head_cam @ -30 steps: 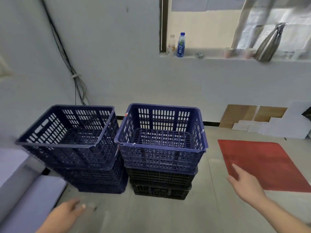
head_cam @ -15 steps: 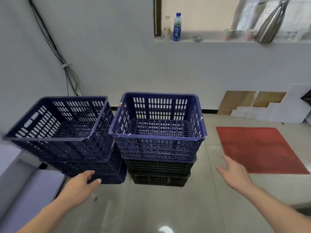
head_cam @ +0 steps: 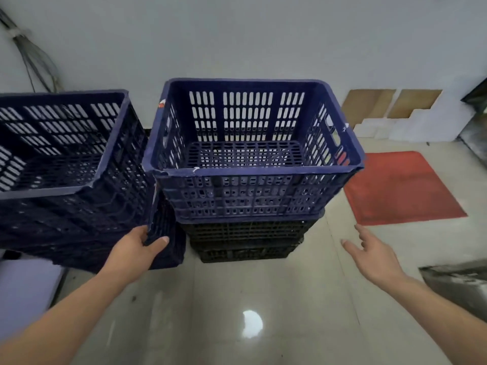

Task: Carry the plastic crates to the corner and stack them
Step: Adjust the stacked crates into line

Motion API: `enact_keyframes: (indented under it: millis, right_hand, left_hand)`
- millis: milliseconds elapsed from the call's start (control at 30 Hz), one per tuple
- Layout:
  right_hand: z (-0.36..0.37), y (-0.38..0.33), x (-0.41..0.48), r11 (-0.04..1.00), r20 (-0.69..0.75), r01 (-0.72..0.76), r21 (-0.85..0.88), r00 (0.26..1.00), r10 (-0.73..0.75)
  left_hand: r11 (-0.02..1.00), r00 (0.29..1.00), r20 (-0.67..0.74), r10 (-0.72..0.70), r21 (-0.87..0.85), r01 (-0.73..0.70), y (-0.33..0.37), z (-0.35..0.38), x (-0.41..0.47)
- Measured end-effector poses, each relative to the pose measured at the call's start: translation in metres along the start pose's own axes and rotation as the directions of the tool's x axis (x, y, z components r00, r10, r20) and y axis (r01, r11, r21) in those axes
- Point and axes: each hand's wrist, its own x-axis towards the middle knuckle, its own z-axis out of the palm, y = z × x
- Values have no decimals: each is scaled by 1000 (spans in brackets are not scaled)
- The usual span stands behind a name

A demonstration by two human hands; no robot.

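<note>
Wall [head_cam: 237, 35]: pale and plain, across the far side. Cables [head_cam: 34, 61] hang down it at far left.

Floor [head_cam: 237, 299]: glossy grey tile with one bright light spot on the near part.

Left stack [head_cam: 66, 206]: dark blue slotted crates at left, close to the far wall. The uppermost crate sits tilted and is turned, so that one corner points toward the viewer. How many crates lie under it I cannot tell.

Right stack [head_cam: 247, 233]: just beside the left stack, at centre. Its longer side appears to run left to right.

Top crate [head_cam: 250, 196]: blue, empty and level, on the right stack.

Black crates [head_cam: 245, 238]: nested low under the top crate, on the floor.

Mat [head_cam: 400, 188]: red, flat on the floor, right of the right stack.

Left hand [head_cam: 134, 251]: grips the near right corner of the left stack low down, with the thumb on the near face and the fingers wrapped behind the edge.

Right hand [head_cam: 374, 256]: holds nothing. Its fingers are spread and relaxed, and it hovers over the floor to the near right of the right stack, touching neither stack.

Deciding relation: the left stack lies straight ahead of the left hand, in contact. The right stack stands between the right hand and that corner. The right hand is nearer the right stack, so a two-handed hold on the left stack would likely mean reaching leftward across it.
</note>
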Motion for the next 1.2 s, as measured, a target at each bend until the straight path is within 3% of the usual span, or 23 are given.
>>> enact_keyframes:
  millis: [167,467,700,867,1000,1200]
  right_hand:
    - [46,1,37,995,-15,84,56,996,-83]
    - [98,7,94,937,-236,222,269,959,-159]
    - [132,3,130,753,-419,460,471,868,-268]
    - [146,6,164,732,-536,467,496,828,-165]
    - [146,6,180,785,-588,463,411,793,-159]
    - [157,3,191,677,-665,582,450,724,-180]
  left_hand:
    - [998,998,-67,12,-67,-17,-15,43,34]
    - [949,961,-243,134,-247,-195,-19,107,80]
    - [835,873,-395,287,-343,-430,-23,139,122]
    - [777,815,-533,230,-403,-483,-26,153,152]
    - [760,763,-611,212,-387,-521,-26,170,166]
    - [757,685,-645,339,-245,-606,-29,176,185]
